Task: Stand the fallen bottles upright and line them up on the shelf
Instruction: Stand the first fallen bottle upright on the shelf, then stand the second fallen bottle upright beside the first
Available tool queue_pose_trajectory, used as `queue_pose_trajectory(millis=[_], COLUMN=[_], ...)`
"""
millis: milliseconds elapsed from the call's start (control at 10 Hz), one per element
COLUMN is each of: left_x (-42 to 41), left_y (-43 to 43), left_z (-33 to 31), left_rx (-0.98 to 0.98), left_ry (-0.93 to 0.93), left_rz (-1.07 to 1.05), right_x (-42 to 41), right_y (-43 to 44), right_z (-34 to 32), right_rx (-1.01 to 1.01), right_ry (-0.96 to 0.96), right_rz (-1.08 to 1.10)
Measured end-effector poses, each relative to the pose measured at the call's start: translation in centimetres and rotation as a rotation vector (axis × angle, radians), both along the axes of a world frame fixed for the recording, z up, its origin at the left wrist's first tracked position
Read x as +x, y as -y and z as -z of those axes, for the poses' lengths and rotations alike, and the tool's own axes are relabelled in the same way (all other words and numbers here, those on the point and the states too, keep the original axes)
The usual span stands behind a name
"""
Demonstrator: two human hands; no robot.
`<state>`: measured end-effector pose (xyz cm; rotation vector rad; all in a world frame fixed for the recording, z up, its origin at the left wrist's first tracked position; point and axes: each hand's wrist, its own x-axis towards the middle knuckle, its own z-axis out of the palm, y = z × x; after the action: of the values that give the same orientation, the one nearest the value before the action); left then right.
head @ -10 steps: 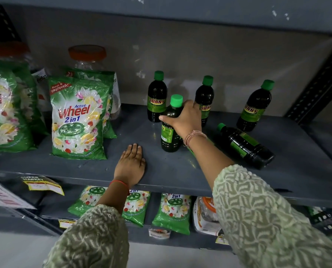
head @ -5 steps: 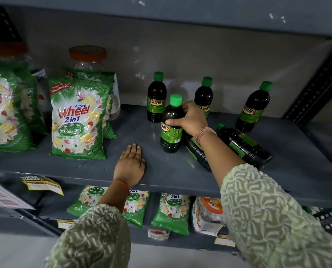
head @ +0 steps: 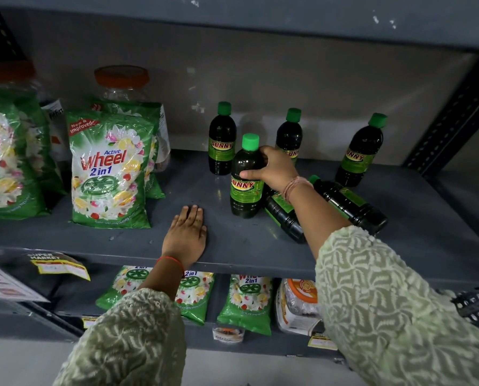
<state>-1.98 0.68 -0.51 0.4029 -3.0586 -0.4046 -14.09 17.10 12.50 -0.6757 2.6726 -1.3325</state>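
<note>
**Hand steadies upright bottle on grey shop shelf**

Grey metal shelf (head: 260, 246) against a pale back wall, seen from the head camera: a person's right hand (head: 271, 169) is wrapped around the shoulder of a dark green-capped bottle (head: 245, 179) that stands upright on the shelf, its "SUNNY" label facing the camera. Just right of that held bottle, two more bottles lie on their sides, one (head: 281, 213) partly hidden under the forearm and the other (head: 349, 204) beyond it with its cap pointing towards the back. Behind the held bottle, three bottles stand upright near the wall: one (head: 221, 140) to its left, one (head: 290, 135) close behind the hand, and one (head: 359, 151) well to the right. The left hand (head: 186, 235) lies flat, palm down and fingers together, on the shelf's front edge, left and forward of the held bottle. Further left stand green "Wheel" detergent packs (head: 108, 171), with orange-lidded jars (head: 121, 82) behind them.
</note>
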Motion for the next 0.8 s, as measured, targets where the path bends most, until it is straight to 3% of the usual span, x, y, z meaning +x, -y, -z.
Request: queue_pose_trajectory(millis=[300, 800], left_x=[-0.1, 0.1], left_y=[-0.1, -0.4], left_z=[-0.2, -0.8], left_rx=[0.018, 0.030], left_ry=[0.033, 0.048], left_rz=[-0.006, -0.007], right_x=[2.5, 9.0], right_y=[-1.4, -4.8], right_z=[0.2, 0.5], right_rx=[-0.059, -0.006], right_ry=[0.067, -0.017], right_rz=[-0.054, -0.169])
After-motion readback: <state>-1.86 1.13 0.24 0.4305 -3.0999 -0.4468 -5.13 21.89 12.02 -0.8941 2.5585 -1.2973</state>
